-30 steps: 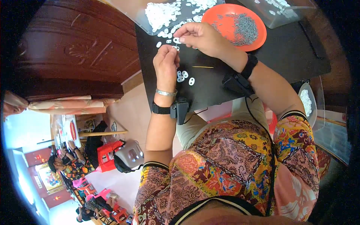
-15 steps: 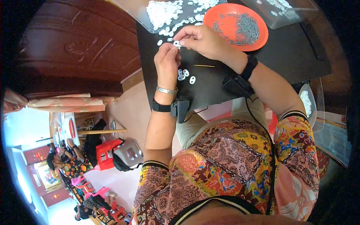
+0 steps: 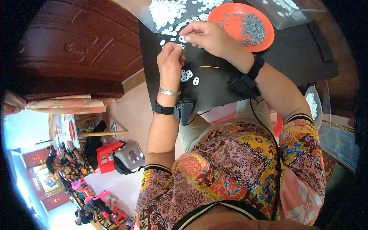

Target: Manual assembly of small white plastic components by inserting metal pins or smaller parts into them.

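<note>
Left hand (image 3: pixel 170 59): forearm straight ahead over black table (image 3: pixel 216 86), fingers curled, thumb and forefinger pinched on a white piece (image 3: pixel 181 46). Right hand (image 3: pixel 210 40): angled inward near orange plate (image 3: pixel 230 28), fingertips pinching a second white piece (image 3: pixel 182 39) just beyond the first.

White pieces (image 3: pixel 196 81), orange-red plate (image 3: pixel 230 10)

No legible text, labels, brands, numbers or signs in view.
</note>
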Demonstrator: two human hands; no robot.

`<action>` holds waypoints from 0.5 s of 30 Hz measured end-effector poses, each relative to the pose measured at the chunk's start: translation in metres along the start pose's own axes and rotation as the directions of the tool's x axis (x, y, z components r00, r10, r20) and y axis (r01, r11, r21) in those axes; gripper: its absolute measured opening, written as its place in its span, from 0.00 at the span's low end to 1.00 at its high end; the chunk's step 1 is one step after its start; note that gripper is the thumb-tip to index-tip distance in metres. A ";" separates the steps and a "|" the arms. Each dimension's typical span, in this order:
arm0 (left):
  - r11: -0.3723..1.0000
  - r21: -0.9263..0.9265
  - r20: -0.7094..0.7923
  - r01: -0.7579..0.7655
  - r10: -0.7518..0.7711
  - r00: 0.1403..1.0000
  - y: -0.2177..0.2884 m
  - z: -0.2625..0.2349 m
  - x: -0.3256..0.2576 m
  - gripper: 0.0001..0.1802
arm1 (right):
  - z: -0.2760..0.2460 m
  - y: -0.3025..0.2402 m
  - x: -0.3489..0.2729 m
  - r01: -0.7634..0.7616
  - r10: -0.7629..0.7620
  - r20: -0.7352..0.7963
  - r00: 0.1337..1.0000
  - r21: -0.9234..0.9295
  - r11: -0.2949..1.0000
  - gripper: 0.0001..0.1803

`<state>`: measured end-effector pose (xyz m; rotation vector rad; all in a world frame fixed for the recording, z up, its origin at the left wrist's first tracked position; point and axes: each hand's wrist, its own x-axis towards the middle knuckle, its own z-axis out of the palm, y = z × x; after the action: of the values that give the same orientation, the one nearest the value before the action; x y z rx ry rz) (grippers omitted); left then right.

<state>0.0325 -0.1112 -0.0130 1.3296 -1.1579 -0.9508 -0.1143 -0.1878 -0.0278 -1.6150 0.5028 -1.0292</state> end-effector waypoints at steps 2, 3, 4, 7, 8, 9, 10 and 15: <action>1.000 0.019 -0.006 0.009 -0.009 1.000 0.001 0.002 0.000 0.10 | -0.001 0.002 0.000 0.003 -0.003 0.004 1.000 0.021 1.000 0.11; 1.000 0.016 -0.009 0.007 -0.007 1.000 0.001 0.001 -0.001 0.10 | 0.000 0.000 0.000 0.008 -0.008 0.005 1.000 0.004 1.000 0.11; 1.000 0.018 -0.003 -0.003 0.003 1.000 0.002 0.001 -0.001 0.09 | 0.000 -0.001 0.000 0.013 -0.013 0.005 1.000 -0.012 1.000 0.11; 1.000 0.015 0.002 -0.011 0.011 1.000 0.002 0.001 0.000 0.09 | 0.000 -0.002 0.000 -0.023 0.023 0.003 1.000 0.008 1.000 0.11; 1.000 0.010 0.000 -0.011 0.011 1.000 0.001 0.002 0.000 0.09 | -0.001 -0.001 0.000 -0.025 0.025 0.003 1.000 0.007 1.000 0.11; 1.000 0.010 -0.001 -0.009 0.009 1.000 0.000 0.002 0.000 0.09 | 0.000 -0.001 0.000 -0.012 0.011 0.009 1.000 0.018 1.000 0.11; 1.000 -0.005 -0.004 -0.004 0.004 1.000 0.000 0.001 0.001 0.09 | 0.001 -0.001 0.000 0.002 -0.003 0.015 1.000 0.028 1.000 0.10; 1.000 -0.006 -0.016 0.002 -0.002 1.000 0.000 0.002 0.000 0.09 | 0.005 -0.001 0.000 0.052 -0.052 0.008 0.999 -0.047 0.998 0.10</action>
<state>0.0306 -0.1121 -0.0129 1.3316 -1.1414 -0.9425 -0.1104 -0.1847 -0.0274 -1.6803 0.4858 -1.0568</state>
